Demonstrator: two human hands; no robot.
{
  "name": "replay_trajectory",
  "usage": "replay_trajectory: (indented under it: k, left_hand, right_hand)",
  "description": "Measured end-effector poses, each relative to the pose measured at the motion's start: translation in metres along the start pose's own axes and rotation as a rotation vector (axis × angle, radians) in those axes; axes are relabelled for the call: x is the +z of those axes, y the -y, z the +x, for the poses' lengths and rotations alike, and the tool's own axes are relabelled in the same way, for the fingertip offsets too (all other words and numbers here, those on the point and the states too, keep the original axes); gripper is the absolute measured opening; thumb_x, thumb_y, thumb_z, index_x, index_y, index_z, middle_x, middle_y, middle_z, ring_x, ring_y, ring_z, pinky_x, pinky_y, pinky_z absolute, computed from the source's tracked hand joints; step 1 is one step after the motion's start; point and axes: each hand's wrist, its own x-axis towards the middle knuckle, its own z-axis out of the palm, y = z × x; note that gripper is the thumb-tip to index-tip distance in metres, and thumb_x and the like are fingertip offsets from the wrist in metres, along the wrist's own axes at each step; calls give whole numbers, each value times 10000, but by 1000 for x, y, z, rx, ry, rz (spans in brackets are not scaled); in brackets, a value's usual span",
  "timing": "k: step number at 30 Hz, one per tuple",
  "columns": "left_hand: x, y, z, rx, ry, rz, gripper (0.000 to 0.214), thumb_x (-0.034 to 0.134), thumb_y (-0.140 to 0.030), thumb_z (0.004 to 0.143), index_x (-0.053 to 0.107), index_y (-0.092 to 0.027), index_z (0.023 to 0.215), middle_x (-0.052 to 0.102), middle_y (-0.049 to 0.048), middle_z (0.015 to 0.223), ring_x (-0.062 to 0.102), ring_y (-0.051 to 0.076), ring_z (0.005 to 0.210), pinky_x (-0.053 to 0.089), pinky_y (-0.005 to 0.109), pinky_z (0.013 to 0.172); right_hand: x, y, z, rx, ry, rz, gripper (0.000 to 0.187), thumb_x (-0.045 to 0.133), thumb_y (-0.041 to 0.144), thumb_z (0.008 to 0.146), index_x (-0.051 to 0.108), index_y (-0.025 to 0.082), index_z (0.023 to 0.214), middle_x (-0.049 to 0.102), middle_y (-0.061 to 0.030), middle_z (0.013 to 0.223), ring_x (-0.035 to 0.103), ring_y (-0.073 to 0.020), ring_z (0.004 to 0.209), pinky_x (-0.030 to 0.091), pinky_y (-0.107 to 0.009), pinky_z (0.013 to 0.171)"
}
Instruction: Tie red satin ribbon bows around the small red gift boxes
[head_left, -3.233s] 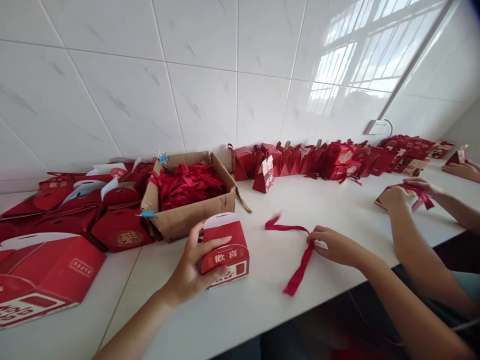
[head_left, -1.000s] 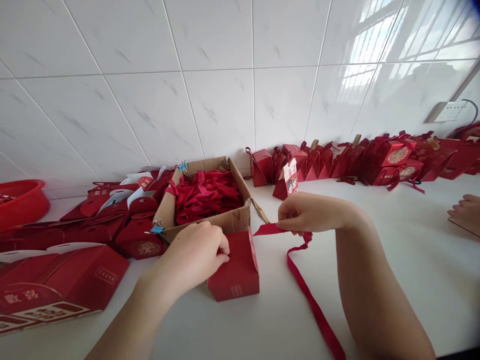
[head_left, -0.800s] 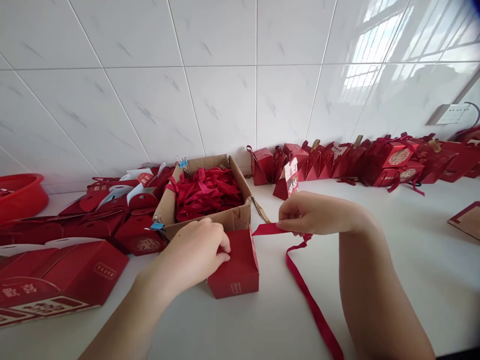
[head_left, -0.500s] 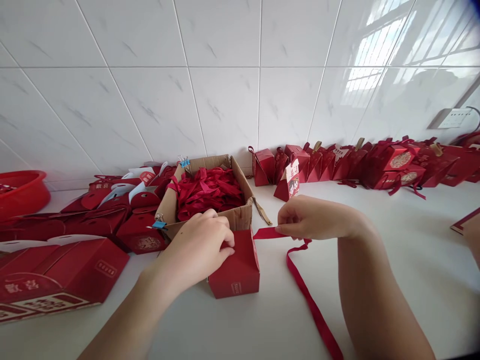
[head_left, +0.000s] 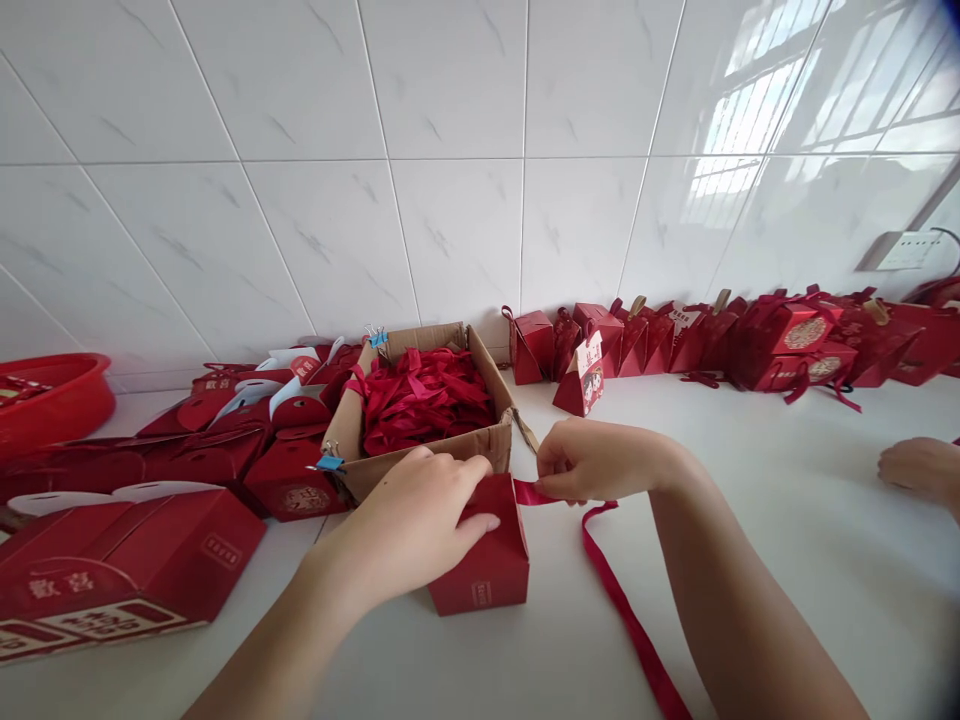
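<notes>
A small red gift box (head_left: 486,562) stands on the white counter (head_left: 750,560) in front of me. My left hand (head_left: 416,520) lies over its top left side, fingers curled on it and holding it down. My right hand (head_left: 589,460) pinches the end of a long red ribbon (head_left: 622,610) right at the box's upper right edge. The ribbon's loose length trails over the counter toward the front right.
A cardboard box (head_left: 420,455) full of red ribbons sits just behind the gift box. Flat and folded red cartons (head_left: 135,560) pile up at the left, beside a red basin (head_left: 52,400). Finished red boxes (head_left: 750,340) line the tiled wall. Another person's hand (head_left: 919,468) rests at the right edge.
My right hand has brought the ribbon's end leftward until it meets the gift box's top edge. My left hand's fingers have spread further over the box. Another person's hand reappeared at the right.
</notes>
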Motion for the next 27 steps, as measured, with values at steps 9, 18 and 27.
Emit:
replay_trajectory:
  k: [9, 18, 27]
  left_hand:
    - [4, -6, 6, 83, -82, 2, 193, 508, -302, 859, 684, -241, 909, 708, 37, 810, 631, 251, 872, 437, 335, 757]
    - [5, -6, 5, 116, -97, -46, 294, 411, -268, 915, 666, -217, 777, 697, 29, 744, 631, 212, 762, 425, 340, 755]
    - [2, -5, 4, 88, -79, -36, 433, 283, -326, 962, 563, -191, 661, 649, 14, 680, 586, 194, 692, 387, 352, 702]
  right_hand:
    - [-1, 1, -7, 6, 43, 8, 198, 491, 243, 693, 453, 176, 511, 510, 23, 524, 403, -82, 451, 292, -227, 423]
    - [2, 0, -2, -5, 29, 34, 173, 497, 252, 706, 480, 175, 552, 532, 17, 558, 412, -84, 463, 311, -218, 417]
    - [7, 8, 4, -75, -40, -32, 280, 462, 339, 796, 438, 183, 566, 451, 37, 567, 331, -80, 488, 259, -222, 416]
